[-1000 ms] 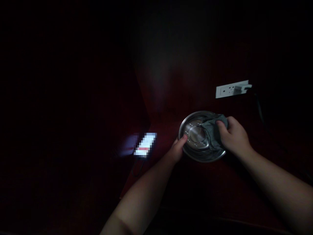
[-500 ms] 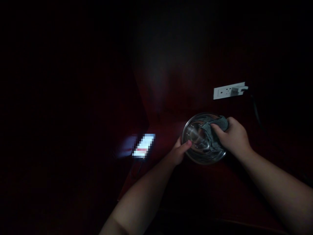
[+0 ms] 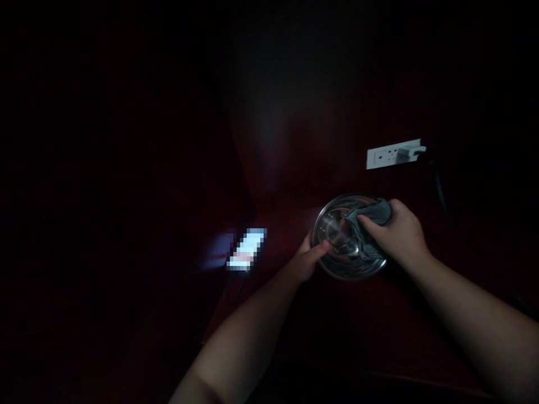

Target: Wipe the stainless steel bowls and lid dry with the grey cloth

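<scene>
A shiny round metal bowl (image 3: 337, 227) is tilted so that its inside faces me. My left hand (image 3: 308, 259) grips its left rim, thumb over the edge and the other fingers mostly hidden behind it. A grey-green cloth (image 3: 370, 224) is bunched in my right hand (image 3: 402, 233), which presses it against the right side of the bowl's inside and rim. The right thumb lies on top of the cloth; the fingertips are hidden by it.
A lit phone (image 3: 247, 249), its screen blurred out, stands left of the bowl with a cable (image 3: 240, 286) below it. A white wall socket (image 3: 393, 154) with a plug and dark cord is at the upper right. Everything else is very dark.
My right hand and the cloth have shifted very slightly left along the bowl. The left hand keeps its hold on the rim.
</scene>
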Demonstrator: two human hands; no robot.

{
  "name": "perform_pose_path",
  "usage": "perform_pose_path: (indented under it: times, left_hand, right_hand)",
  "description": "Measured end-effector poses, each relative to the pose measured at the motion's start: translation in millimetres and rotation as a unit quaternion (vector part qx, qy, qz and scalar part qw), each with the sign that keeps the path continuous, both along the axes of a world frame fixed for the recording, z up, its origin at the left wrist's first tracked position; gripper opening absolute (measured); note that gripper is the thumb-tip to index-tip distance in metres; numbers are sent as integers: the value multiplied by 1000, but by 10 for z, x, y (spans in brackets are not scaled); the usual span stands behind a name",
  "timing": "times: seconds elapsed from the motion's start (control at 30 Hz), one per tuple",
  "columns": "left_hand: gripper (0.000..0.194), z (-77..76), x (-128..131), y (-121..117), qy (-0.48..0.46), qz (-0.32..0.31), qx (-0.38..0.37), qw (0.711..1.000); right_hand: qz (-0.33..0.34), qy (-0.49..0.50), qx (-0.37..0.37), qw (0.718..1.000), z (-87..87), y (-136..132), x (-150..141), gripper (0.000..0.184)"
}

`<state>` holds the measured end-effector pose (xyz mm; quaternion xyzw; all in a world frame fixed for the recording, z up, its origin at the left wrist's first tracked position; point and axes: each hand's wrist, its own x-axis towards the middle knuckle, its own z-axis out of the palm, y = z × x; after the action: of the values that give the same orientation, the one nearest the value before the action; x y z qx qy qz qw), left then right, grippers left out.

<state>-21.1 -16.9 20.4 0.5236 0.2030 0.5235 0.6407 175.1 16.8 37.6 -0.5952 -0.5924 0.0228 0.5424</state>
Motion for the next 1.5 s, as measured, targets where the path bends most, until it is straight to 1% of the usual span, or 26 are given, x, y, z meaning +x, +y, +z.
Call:
perform_pose_path:
  times: [0.27,0.4,0.53,0.7,0.9,1.1,1.5]
  left_hand:
    - [75,-4,2,13,1,-8,6,1000]
    - [70,-6,8,19,-4,-11,18,1000]
    - [71,4,10,11,0,-6,17,1000]
    - [73,1,8,6,-2,-2,-1,1000]
    - [70,-26,3,25,-5,2,-9,1000]
    - [62,-36,-1,27,-1,-4,-5,1000]
    - [66,-24,-21,57,9,-15,24,1000]
  right_hand:
    - [10,-3,2,1000,4,8,7,32]
    - [21,-3,-1,1000,22,-20,12,23]
    - [17,-1,-8,1000,39,-37,10,18]
    - [8,-9,-6,1000,28,-20,4,20]
    - [8,-16,-5,1000,5,2,13,23]
    - [9,-17,-6,1000,4,7,14,25]
    - [9,-10,5,1000,-3,-1,11,26]
